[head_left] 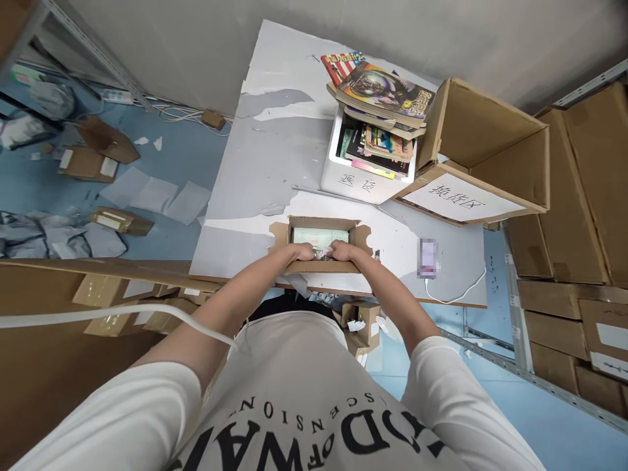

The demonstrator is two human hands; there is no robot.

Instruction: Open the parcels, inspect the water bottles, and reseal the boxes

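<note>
A pale shirt [294,353] is worn, cut with loose, short white sleeves [466,386]. Across its front, large black lettering [314,458] is printed, edged by smaller capitals [321,424]. Beyond the hem, a black garment [275,305] is glimpsed. The left forearm [230,294] is crossed by a white cable [122,310].

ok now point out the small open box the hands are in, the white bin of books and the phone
Small open box [322,267]: head view, on its near wall
White bin [356,182]: head view, on its front wall
Phone [428,256]: head view, on its blurred screen

Table [275,163] bears small carton [321,267]; large carton [515,160]; tub [360,184]; phone [428,258].
</note>
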